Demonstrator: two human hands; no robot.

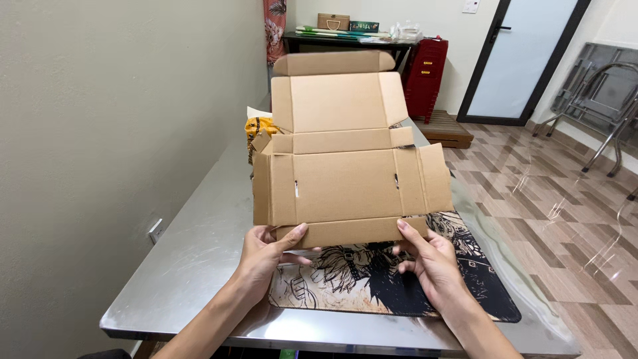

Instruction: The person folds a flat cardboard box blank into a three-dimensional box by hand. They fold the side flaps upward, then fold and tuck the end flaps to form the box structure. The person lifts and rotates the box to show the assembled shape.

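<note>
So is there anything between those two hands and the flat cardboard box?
Nothing visible. The left hand and the right hand already grip the near flap of the unfolded cardboard box, thumbs on top, holding it above the printed desk mat on the steel table.

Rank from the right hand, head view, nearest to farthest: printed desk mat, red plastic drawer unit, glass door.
1. Printed desk mat: directly under the right hand, on the steel table.
2. Red plastic drawer unit: beyond the table's far end, against the wall.
3. Glass door: back wall, farthest.
</note>
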